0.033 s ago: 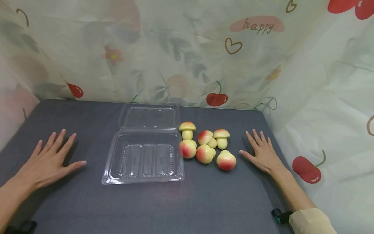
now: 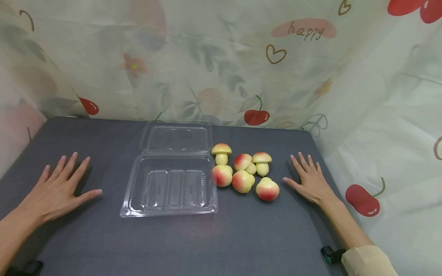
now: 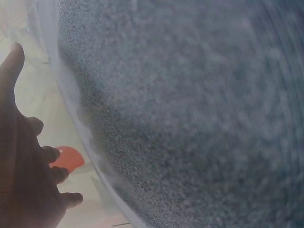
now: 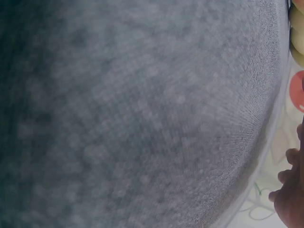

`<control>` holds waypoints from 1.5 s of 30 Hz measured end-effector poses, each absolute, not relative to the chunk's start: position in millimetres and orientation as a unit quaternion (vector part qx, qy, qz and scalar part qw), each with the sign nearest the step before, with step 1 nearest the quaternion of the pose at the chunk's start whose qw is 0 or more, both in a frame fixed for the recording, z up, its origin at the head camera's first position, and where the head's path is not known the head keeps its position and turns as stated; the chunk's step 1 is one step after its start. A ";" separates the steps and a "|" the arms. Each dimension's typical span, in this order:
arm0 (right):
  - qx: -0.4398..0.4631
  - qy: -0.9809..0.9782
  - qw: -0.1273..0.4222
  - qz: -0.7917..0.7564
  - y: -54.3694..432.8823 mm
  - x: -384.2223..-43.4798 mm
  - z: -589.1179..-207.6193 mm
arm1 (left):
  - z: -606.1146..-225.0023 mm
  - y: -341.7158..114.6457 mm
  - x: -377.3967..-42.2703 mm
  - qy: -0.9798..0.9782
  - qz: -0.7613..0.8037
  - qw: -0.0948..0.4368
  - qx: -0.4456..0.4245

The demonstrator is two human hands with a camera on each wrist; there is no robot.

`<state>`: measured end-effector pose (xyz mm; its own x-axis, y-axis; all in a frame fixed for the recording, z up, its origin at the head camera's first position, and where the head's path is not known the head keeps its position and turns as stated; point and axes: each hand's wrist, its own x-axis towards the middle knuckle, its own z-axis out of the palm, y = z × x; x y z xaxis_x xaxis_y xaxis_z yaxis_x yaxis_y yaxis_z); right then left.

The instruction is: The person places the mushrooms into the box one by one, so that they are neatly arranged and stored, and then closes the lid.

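Palm down with its fingers spread, my left hand (image 2: 56, 191) lies at the left of the table in the head view, apart from the other things. To its right is a clear plastic clamshell box (image 2: 169, 211), its lid (image 2: 176, 138) folded back toward the wall. Several toy mushrooms with yellow stems and red-tinged caps cluster right of the box; one (image 2: 221, 153) stands by the box's corner and another (image 2: 267, 189) lies nearest my right hand (image 2: 310, 184). That hand is also flat with fingers extended, holding nothing. In the left wrist view, my left hand (image 3: 28, 166) shows at the edge.
A dark grey cloth (image 2: 165, 245) covers the table. Behind it hangs a pale curtain (image 2: 221, 57) printed with cherries and leaves, which continues along the right side. A black wrist strap (image 2: 332, 254) is on the right forearm.
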<state>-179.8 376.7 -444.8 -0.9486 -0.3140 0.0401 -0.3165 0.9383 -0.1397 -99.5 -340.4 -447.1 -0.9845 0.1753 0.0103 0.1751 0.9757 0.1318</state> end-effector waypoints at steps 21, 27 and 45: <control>0.164 -0.982 0.012 0.099 379.9 -171.3 -443.1 | -442.2 -341.5 -94.6 0.994 0.067 0.002 0.089; 0.171 -0.977 0.011 0.130 376.2 -167.7 -440.2 | -443.6 -342.5 -93.8 0.994 0.069 -0.004 0.089; 0.189 -0.957 0.021 0.219 363.3 -149.2 -430.9 | -437.4 -335.8 -94.3 0.981 0.148 -0.023 0.126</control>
